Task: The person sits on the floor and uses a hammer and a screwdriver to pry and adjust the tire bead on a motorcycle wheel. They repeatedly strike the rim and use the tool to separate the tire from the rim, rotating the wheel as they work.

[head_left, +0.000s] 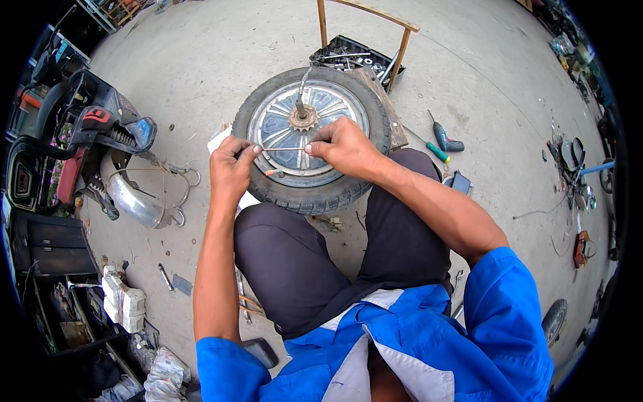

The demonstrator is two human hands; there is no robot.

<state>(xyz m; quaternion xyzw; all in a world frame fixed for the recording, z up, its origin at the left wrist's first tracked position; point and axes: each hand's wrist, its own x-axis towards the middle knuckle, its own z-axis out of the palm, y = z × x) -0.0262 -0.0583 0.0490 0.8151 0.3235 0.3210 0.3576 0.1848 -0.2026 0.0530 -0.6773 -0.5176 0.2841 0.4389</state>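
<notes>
A wheel with a black tyre and a silver hub motor (276,120) lies flat in front of my knees. Over its near half, a thin brownish rod or strip (282,149) runs between my two hands; its exact kind is too small to tell. Thumb and fingers of my left hand (231,169) pinch its left end. My right hand (347,150) pinches the other end, just below the rusty toothed sprocket (303,117). A cable rises from the axle. Near the rim below the rod sits a small orange-tipped piece (274,173).
Behind the wheel stands a black toolbox (345,53) of metal tools beside a wooden frame (405,57). A power drill (447,137) and a green-handled screwdriver (437,153) lie to the right. At left are scooter parts (100,127) and a silver curved fender (137,201).
</notes>
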